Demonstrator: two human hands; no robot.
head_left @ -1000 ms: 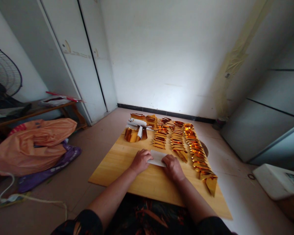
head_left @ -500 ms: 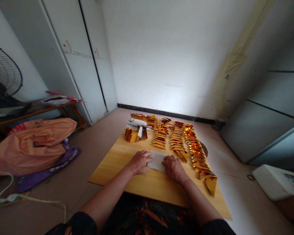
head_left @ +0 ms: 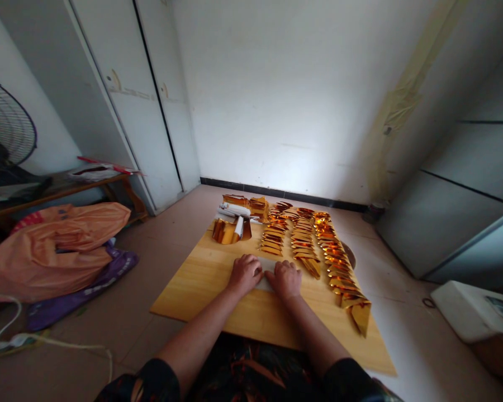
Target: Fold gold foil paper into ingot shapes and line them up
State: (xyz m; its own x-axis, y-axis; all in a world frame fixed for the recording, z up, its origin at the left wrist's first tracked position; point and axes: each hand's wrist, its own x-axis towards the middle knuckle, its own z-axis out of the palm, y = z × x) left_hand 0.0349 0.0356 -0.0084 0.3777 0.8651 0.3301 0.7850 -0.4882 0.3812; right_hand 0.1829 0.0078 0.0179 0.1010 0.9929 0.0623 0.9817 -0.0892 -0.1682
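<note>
Head view: both hands, left hand [head_left: 245, 273] and right hand [head_left: 285, 278], press closed on a small white paper sheet [head_left: 266, 267] on the pale wooden tabletop [head_left: 201, 279]; three rows of folded gold-foil pieces [head_left: 305, 243] lie finished at one o'clock, a stack of unfolded gold foil sheets [head_left: 233, 223] waits at eleven.

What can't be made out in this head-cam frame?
- White paper: mostly hidden under left hand and right hand; its shape and folds can't be told.
- Fingertips: curled under, so the grip is unclear.
- Gold pieces: far rows too small to count.
- Fan: cut off by the left edge.
- White box: cut off by the right edge.
- Board: near edge hidden by arms and lap.
</note>
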